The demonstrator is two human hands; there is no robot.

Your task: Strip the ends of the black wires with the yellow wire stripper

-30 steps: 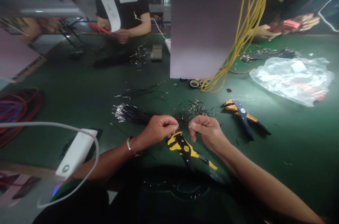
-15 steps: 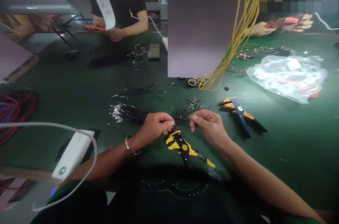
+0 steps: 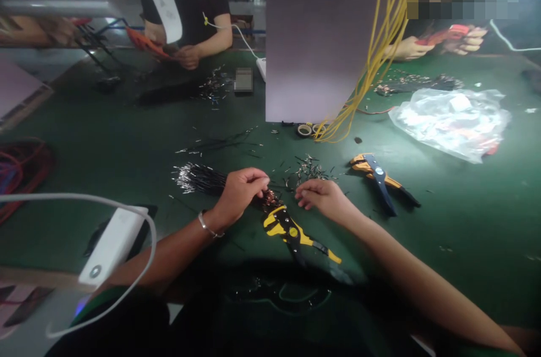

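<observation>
My left hand (image 3: 245, 188) is pinched at thumb and forefinger on a thin black wire, whose end seems to point right from the fingertips. Beneath and beside it lies a bundle of short black wires (image 3: 203, 178), silvery ends to the left, copper ends to the right. My right hand (image 3: 319, 195) hovers a little further right with its fingers curled and pressed together; whatever they may hold is too small to see. Just behind it is a scatter of small black wire scraps (image 3: 310, 168). A yellow and black wire stripper (image 3: 293, 232) rests between my forearms, touched by neither hand.
A blue and orange wire stripper (image 3: 379, 174) lies right. Further back are a clear plastic bag (image 3: 454, 120), hanging yellow wires (image 3: 363, 86) and tape rolls (image 3: 304, 130). A white power bank (image 3: 112, 247) with a cable sits left. Co-workers' hands (image 3: 188, 56) hold red tools across the table.
Both hands have drawn slightly left and the gap between them shows a thin wire. The copper ends by my left hand are more exposed. The strippers have stayed put.
</observation>
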